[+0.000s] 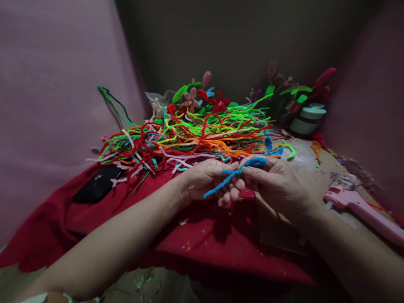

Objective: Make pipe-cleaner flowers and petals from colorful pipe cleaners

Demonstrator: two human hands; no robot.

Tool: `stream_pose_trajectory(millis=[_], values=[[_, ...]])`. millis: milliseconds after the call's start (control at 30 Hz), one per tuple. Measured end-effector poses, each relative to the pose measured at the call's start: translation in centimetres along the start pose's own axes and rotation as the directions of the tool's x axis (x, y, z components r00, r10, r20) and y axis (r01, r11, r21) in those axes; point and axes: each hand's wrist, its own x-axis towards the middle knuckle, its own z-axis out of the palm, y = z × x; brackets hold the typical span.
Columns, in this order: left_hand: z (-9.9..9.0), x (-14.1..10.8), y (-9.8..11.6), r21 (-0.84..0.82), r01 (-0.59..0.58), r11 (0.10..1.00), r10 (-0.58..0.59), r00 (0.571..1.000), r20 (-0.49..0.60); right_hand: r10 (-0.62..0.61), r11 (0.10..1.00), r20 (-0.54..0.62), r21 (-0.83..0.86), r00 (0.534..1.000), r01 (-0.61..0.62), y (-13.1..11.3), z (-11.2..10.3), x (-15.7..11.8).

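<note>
A blue pipe-cleaner piece is held between both hands over the front of the table. It has a looped petal shape at the right and two loose stem ends pointing left, one longer and angled down. My right hand pinches it at the base of the loop. My left hand has its thumb and fingers closed on the stem side, with the other fingers curled beneath. Just behind the hands lies a large heap of coloured pipe cleaners.
A pink glue gun rests at the right on a board. Behind it stands a jar with a pale lid. A black phone-like object lies left on the red cloth. Fuzzy flowers stand at the back.
</note>
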Motion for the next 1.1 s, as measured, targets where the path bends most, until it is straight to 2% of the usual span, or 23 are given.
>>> stream_pose_trajectory(millis=[100,200,267,333,367,400,433,467,500,533,600,733,800,867,967,1000,1033,1100], values=[[1.1,0.0,-0.3,-0.056,0.027,0.998,-0.024,0.998,0.056,-0.009,1.000,-0.037,-0.020,0.999,0.009,0.2,-0.2,-0.1],[1.6,-0.3,-0.3,-0.096,-0.033,0.995,0.039,0.997,0.060,-0.037,0.995,-0.092,-0.091,0.995,0.028,0.3,-0.2,0.0],[1.9,-0.5,-0.3,-0.065,-0.106,0.992,0.107,0.994,0.005,-0.063,0.988,-0.121,-0.148,0.991,0.045,0.3,-0.2,0.1],[2.2,-0.5,-0.2,0.131,-0.169,0.977,0.186,0.974,-0.127,-0.092,0.976,-0.150,-0.209,0.984,0.059,0.2,0.0,0.1],[2.3,-0.5,-0.2,0.302,-0.187,0.935,0.256,0.944,-0.207,-0.108,0.968,-0.169,-0.244,0.980,0.064,0.1,0.2,0.1],[2.4,-0.5,-0.2,0.493,-0.187,0.850,0.356,0.893,-0.275,-0.122,0.958,-0.188,-0.281,0.975,0.066,-0.1,0.3,0.1],[2.5,-0.5,-0.2,0.666,-0.161,0.728,0.465,0.831,-0.307,-0.131,0.947,-0.202,-0.314,0.971,0.063,-0.2,0.4,0.1],[2.6,-0.5,-0.2,0.794,-0.119,0.596,0.555,0.776,-0.300,-0.128,0.940,-0.205,-0.336,0.970,0.053,-0.3,0.5,0.2],[2.7,-0.5,-0.2,0.870,-0.083,0.487,0.614,0.741,-0.273,-0.117,0.938,-0.202,-0.343,0.972,0.042,-0.4,0.6,0.2],[2.7,-0.6,-0.1,0.903,-0.062,0.425,0.636,0.730,-0.249,-0.098,0.941,-0.188,-0.338,0.977,0.029,-0.4,0.6,0.2],[2.7,-0.7,0.0,0.903,-0.061,0.426,0.599,0.767,-0.231,-0.058,0.952,-0.147,-0.307,0.987,0.010,-0.5,0.4,0.2],[2.6,-1.0,0.4,0.843,-0.115,0.525,0.493,0.849,-0.191,-0.020,0.966,-0.090,-0.257,0.996,-0.004,-0.3,-0.1,0.4],[2.7,-1.1,0.2,0.855,-0.133,0.502,0.494,0.855,-0.157,-0.023,0.963,-0.087,-0.271,0.996,-0.002,-0.1,-0.1,0.5],[2.9,-1.0,-0.2,0.914,-0.090,0.395,0.564,0.810,-0.164,-0.062,0.947,-0.117,-0.321,0.991,0.021,0.3,-0.1,0.5],[3.3,-0.7,-1.2,0.983,0.071,0.171,0.697,0.697,-0.172,-0.120,0.904,-0.187,-0.426,0.975,0.030,0.8,0.1,0.5],[3.4,-0.6,-1.4,0.985,0.115,0.130,0.716,0.676,-0.174,-0.113,0.899,-0.199,-0.438,0.974,0.015,0.9,0.2,0.5],[3.5,-0.5,-1.6,0.983,0.143,0.117,0.720,0.669,-0.183,-0.090,0.904,-0.199,-0.428,0.976,-0.004,0.9,0.2,0.5],[3.6,-0.5,-1.4,0.976,0.154,0.156,0.697,0.683,-0.219,-0.024,0.933,-0.170,-0.359,0.985,-0.039,0.7,0.3,0.5]])
